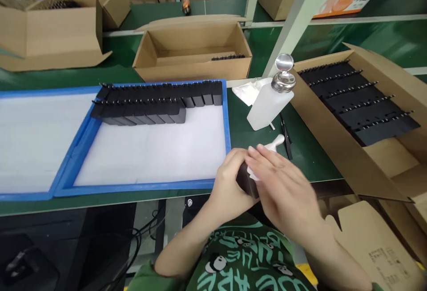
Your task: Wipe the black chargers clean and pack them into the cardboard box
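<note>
A: Where's the piece, and who has hold of it?

B: The dark, block-shaped part (246, 180) is between the hands, just past the near edge of the green worktop (313, 166). The left hand (230, 186) is closed round its side. The right hand (290, 193) lies over the top, fingers fairly straight, against some thin white cloth or tissue (252, 174). I can't tell whether it pinches that or only presses.

A: How would it handle?

B: Judging by the look of it, stiff and light enough for one hand, perhaps a little slippery if smooth. I'd hold the broad sides. The similar black blocks (143, 114) in the blue-rimmed white tray (227, 135) carry small projections along the top, which may bend or snag, so keep fingers off those.

A: What can't you make out?

B: Most of the part: palms and fingers cover it, and the right hand is blurred. I can't see whether it has projections too. A white, rounded end (277, 142) pokes out beyond the fingertips; whether it belongs to the cloth, I can't say.
</note>
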`<state>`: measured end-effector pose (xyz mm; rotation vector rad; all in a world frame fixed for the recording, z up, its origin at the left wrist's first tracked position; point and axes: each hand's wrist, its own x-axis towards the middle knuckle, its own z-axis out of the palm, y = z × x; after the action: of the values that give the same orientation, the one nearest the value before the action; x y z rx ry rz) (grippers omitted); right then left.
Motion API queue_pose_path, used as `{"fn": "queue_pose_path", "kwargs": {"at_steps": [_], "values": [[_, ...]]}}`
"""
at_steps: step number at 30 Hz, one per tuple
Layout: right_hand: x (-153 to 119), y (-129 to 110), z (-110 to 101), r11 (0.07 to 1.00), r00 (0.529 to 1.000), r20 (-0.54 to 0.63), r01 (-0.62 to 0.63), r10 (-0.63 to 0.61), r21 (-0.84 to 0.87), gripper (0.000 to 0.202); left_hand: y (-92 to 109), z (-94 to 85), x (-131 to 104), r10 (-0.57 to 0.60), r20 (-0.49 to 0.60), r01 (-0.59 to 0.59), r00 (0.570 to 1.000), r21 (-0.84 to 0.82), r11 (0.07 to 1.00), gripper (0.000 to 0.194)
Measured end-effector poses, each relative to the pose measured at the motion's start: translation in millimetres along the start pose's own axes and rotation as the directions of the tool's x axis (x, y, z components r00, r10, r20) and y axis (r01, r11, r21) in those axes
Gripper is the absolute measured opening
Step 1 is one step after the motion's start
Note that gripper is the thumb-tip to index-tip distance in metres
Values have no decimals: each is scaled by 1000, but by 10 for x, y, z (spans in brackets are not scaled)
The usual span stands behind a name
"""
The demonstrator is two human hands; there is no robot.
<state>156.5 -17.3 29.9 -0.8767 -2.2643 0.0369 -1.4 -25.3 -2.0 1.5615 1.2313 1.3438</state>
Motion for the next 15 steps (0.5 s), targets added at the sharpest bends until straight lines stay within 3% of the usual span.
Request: {"fn": "queue_pose_path", "kwargs": {"at_steps": [4, 9, 13, 15], "values": [[4, -133, 114, 994, 999, 36, 30, -26, -108, 50, 89, 24, 32, 40, -58, -33, 998, 107, 994, 28], [-154, -180, 119, 990, 990, 82, 118, -112, -79, 51, 76, -60, 87, 80, -87, -67, 993, 142, 988, 28], [-291, -67, -65, 975, 973, 143, 162, -184, 152, 57, 3, -153, 139, 59, -130, -42, 990, 128, 991, 47], [-315, 10, -215, 956, 983, 143, 71, -116, 285, 65, -12, -181, 163, 72, -129, -57, 989, 121, 991, 58]]}}
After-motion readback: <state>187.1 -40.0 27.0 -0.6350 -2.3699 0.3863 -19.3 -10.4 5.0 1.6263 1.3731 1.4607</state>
